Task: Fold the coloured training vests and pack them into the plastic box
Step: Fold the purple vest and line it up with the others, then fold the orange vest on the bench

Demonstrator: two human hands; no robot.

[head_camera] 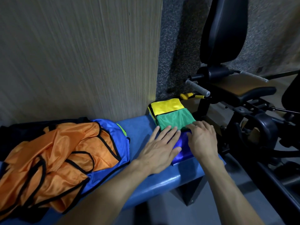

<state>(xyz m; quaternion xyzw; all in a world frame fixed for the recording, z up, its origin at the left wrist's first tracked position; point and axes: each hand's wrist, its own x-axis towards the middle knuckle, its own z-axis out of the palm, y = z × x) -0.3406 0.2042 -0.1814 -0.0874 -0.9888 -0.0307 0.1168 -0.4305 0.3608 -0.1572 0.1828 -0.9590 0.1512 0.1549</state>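
A folded blue vest [184, 148] lies at the right end of the blue padded bench [139, 127]. My left hand [159, 148] and my right hand [202, 140] both press flat on it, fingers straight. Just beyond my fingertips sit a folded green vest [175, 121] and a folded yellow vest [167, 106] with black trim. A loose heap of orange vests [56, 159] lies on the bench's left part, over a blue vest [120, 140]. No plastic box is in view.
A wood-grain panel [81, 54] rises behind the bench. Black gym equipment [235, 98] with grey handles and a yellow lever [186, 95] stands close on the right. A dark bag or cloth [24, 129] lies behind the orange heap.
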